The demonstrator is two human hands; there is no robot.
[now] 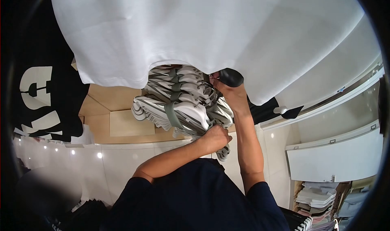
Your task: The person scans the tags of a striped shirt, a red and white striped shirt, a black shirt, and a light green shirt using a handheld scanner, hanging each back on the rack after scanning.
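A bundle of white-and-grey striped clogs (189, 115) with grey-green straps is packed in a row below a hanging white shirt (203, 27). My left hand (215, 138) is closed around the near end of the bundle, at the lower right of the front clog. Farther up, my right hand (229, 90) reaches in at the right side of the row, by the dark hooks or straps there. Its fingers look curled, but what they hold is hidden. A smooth black rounded object (230, 77) shows at the back of that hand.
A light wooden shelf (132, 123) lies behind and left of the clogs. On the left hangs a black garment with cream lettering (36, 88). At right are a white cabinet door (333, 160) and hanging clothes (317, 198). Pale tiles (126, 162) cover the floor.
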